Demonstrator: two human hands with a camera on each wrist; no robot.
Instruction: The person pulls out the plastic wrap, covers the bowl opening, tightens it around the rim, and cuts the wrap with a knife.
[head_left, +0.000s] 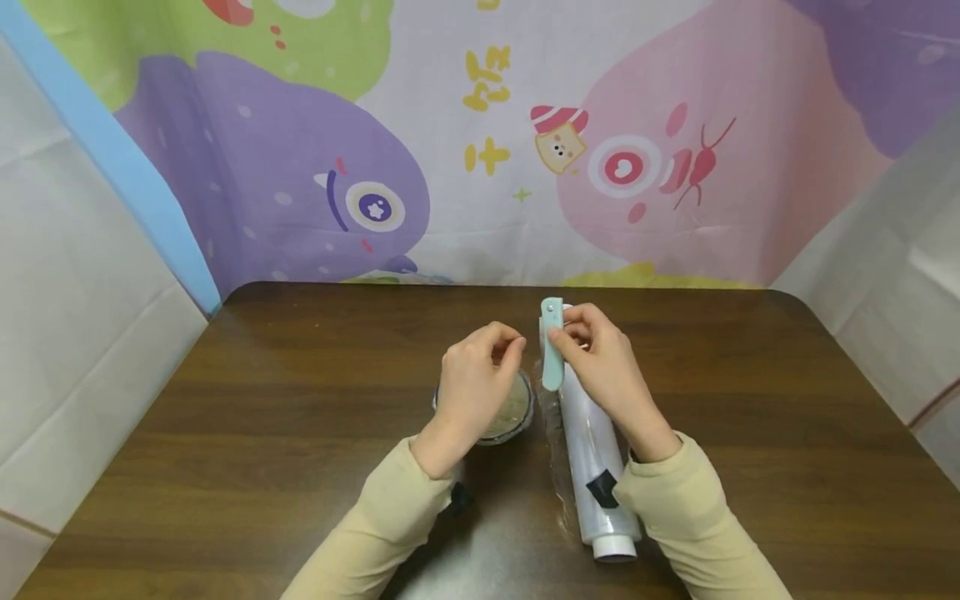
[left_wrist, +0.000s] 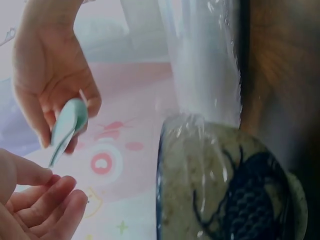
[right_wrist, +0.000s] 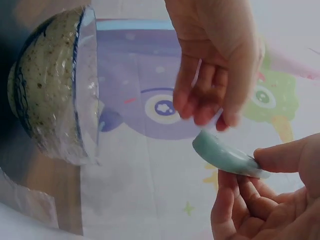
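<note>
A mint-green folding knife [head_left: 552, 346], with a rivet near one end, is pinched between the thumb and fingers of my right hand [head_left: 607, 358]. In the left wrist view, a slit runs along the edge of the knife [left_wrist: 70, 125]. Just left of it is my left hand [head_left: 480, 379], its fingers loosely bent and holding nothing, with a small gap to the knife. Beneath the left hand stands a speckled bowl [right_wrist: 55, 85] with a blue pattern and clear film stretched over it. The left hand partly hides the bowl in the head view.
A roll of plastic wrap [head_left: 592, 450] lies lengthwise beside the bowl, under my right hand, with a loose film edge along its left side. The brown wooden table [head_left: 262, 417] reaches back to a cartoon-printed curtain [head_left: 480, 208]. White cloth hangs at both sides.
</note>
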